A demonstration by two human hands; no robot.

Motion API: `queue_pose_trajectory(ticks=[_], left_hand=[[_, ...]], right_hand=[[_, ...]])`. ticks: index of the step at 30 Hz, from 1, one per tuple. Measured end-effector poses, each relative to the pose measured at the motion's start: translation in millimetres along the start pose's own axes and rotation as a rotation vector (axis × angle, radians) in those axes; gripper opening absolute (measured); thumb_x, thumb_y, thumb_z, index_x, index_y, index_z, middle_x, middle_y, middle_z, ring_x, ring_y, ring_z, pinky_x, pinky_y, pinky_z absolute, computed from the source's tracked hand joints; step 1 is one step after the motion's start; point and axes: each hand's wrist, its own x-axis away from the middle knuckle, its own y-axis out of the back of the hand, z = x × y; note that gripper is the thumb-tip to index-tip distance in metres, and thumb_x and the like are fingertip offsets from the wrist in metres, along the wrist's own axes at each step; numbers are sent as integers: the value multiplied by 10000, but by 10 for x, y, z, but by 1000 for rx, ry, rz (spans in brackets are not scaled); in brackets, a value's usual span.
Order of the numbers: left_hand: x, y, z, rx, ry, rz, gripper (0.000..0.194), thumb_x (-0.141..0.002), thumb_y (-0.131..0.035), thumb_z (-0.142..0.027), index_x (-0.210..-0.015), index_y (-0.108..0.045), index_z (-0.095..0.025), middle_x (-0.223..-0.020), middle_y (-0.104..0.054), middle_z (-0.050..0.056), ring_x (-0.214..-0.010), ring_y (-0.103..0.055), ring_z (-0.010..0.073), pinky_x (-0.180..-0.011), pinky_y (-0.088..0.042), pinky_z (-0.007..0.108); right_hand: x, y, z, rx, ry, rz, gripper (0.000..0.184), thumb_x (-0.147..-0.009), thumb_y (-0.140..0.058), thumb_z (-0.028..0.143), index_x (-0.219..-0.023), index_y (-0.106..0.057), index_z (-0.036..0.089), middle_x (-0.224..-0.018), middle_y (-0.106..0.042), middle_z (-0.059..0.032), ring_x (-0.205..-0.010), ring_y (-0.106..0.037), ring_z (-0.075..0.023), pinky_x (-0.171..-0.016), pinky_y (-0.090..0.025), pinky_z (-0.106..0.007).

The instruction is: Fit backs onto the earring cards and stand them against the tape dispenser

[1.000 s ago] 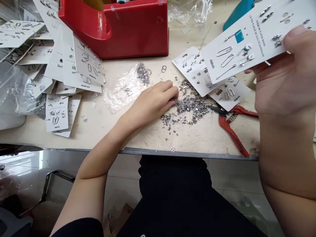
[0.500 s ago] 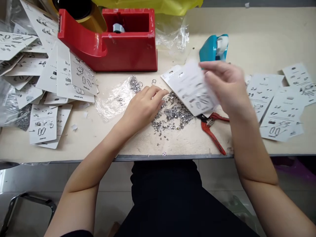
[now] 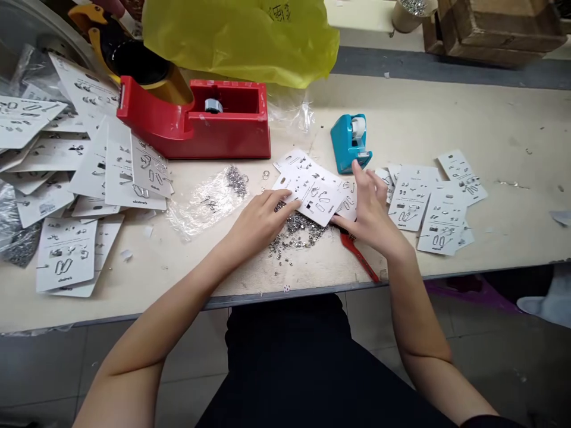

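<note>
White earring cards (image 3: 316, 193) with small metal earrings on them lie overlapped over a pile of tiny metal earring backs (image 3: 300, 230). At the left edge of the top card, the thumb and index finger of my left hand (image 3: 256, 226) pinch its corner. My right hand (image 3: 373, 217) is open at the right of these cards, its thumb by their lower corner and its index finger stretched toward the teal tape dispenser (image 3: 345, 142). Red-handled pliers (image 3: 361, 258) lie under my right hand, partly hidden.
A large red tape dispenser (image 3: 232, 134) stands behind a clear plastic bag (image 3: 200, 205) of small metal parts. Stacked earring cards (image 3: 66, 252) fill the left side; more cards (image 3: 413, 196) lie at right. Behind are a yellow bag (image 3: 241, 41) and a wooden box (image 3: 499, 27).
My right hand has brought a card down onto the others and let go of it. My left fingers now touch the card. The view has shifted, showing more of the table's back.
</note>
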Motion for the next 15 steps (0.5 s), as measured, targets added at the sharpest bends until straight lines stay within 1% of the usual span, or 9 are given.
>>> queue_pose_trajectory(ticks=[2, 3, 4, 5, 6, 8, 11, 13, 15], left_hand=[[1, -9, -2, -4, 9, -6, 364, -936, -557, -87, -1295, -551, -148, -1270, -642, 148, -1090, -642, 278, -872, -605, 400], [0, -10, -4, -6, 15, -8, 368, -935, -557, -86, -1299, -545, -139, -1266, -645, 152, -1089, -645, 281, -878, -607, 406], [-2, -9, -5, -10, 19, -8, 369, -935, -556, -86, -1301, -540, -131, -1261, -648, 156, -1089, -647, 284, -882, -609, 410], [-4, -7, -6, -14, 20, -8, 369, -935, -556, -87, -1301, -535, -124, -1256, -650, 159, -1090, -648, 287, -883, -610, 411], [-6, -3, -7, -18, 21, -8, 367, -934, -556, -87, -1299, -532, -119, -1251, -653, 162, -1092, -650, 290, -883, -610, 412], [-8, 4, -9, -20, 18, -6, 362, -931, -562, -89, -1291, -531, -115, -1243, -657, 163, -1091, -654, 293, -880, -611, 410], [-9, 6, -10, -11, 15, -1, 358, -928, -567, -88, -1284, -536, -115, -1231, -661, 159, -1085, -657, 289, -881, -610, 407], [-10, 1, -7, -6, 17, 1, 350, -931, -560, -84, -1279, -540, -119, -1225, -663, 154, -1076, -657, 283, -872, -609, 402], [-11, -5, 1, -2, 20, 4, 344, -934, -554, -82, -1275, -543, -123, -1221, -662, 150, -1070, -656, 278, -858, -609, 393]], right_hand=[[20, 51, -67, 38, -88, -96, 1039, -871, -643, 513, -1625, 23, 253, -1718, -42, -106, -1588, 57, -403, -1269, -130, -675], [33, 83, -127, 40, -171, -171, 1043, -869, -639, 525, -1624, 25, 247, -1720, -15, -114, -1587, 68, -411, -1262, -109, -691], [48, 111, -200, 29, -269, -266, 1030, -877, -625, 520, -1620, 29, 235, -1715, -29, -136, -1588, 28, -416, -1255, -106, -701], [64, 131, -282, 18, -359, -362, 1022, -880, -617, 514, -1617, 23, 212, -1706, -68, -167, -1585, -43, -413, -1255, -110, -696], [81, 142, -366, 8, -428, -422, 1013, -878, -612, 500, -1612, 13, 188, -1692, -112, -197, -1570, -131, -412, -1251, -116, -693], [113, 139, -515, -17, -502, -458, 990, -860, -616, 487, -1600, -44, 164, -1676, -173, -218, -1535, -242, -414, -1243, -154, -684], [151, 139, -591, -41, -526, -525, 949, -852, -629, 458, -1595, -125, 150, -1629, -267, -222, -1512, -300, -389, -1253, -253, -607], [157, 171, -498, -43, -506, -581, 916, -856, -634, 416, -1602, -183, 134, -1549, -356, -231, -1489, -347, -374, -1252, -302, -560], [130, 213, -302, -54, -438, -589, 875, -853, -630, 381, -1603, -245, 148, -1474, -429, -207, -1451, -408, -365, -1237, -341, -554]])
